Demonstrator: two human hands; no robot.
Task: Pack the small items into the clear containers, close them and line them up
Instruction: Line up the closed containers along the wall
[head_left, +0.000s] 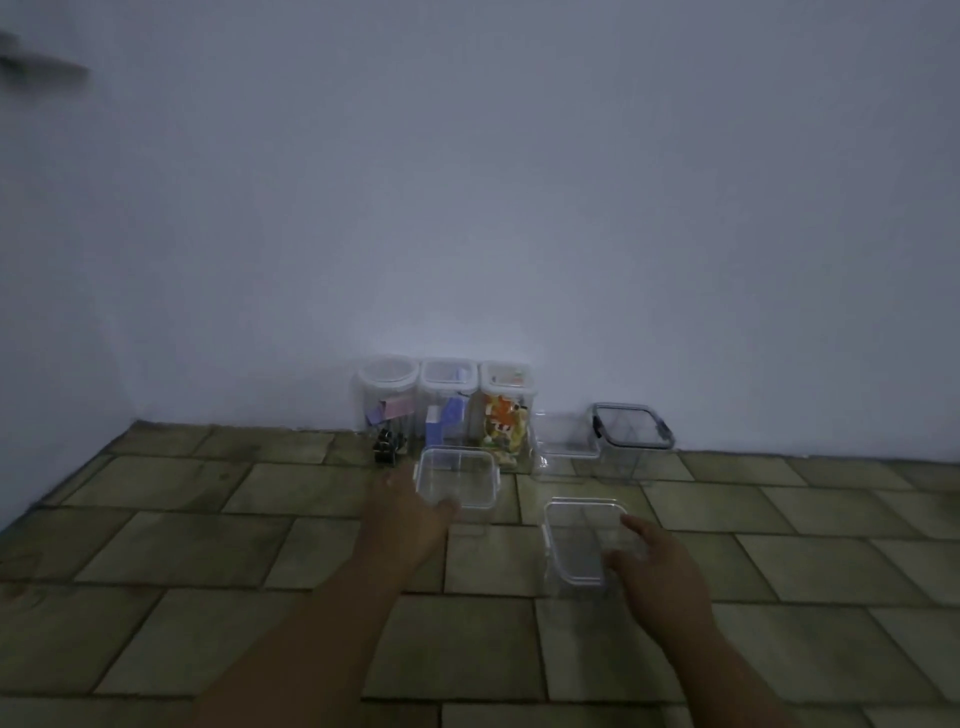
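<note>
Three tall clear containers stand in a row against the wall: one with small pink and purple notes (387, 402), one with blue items (447, 410), one with orange and yellow items (506, 415). My left hand (410, 512) grips the left side of a low clear container (460, 478) in front of them. My right hand (657, 564) holds the right side of another low clear container (582, 540), which looks empty. Black binder clips (387, 446) lie loose on the floor by the left tall container.
A clear container with a dark-rimmed lid (631, 434) stands at the wall on the right, a small clear piece (563, 439) beside it. The floor is brownish tile (260, 623). The white wall (467, 208) closes off the back.
</note>
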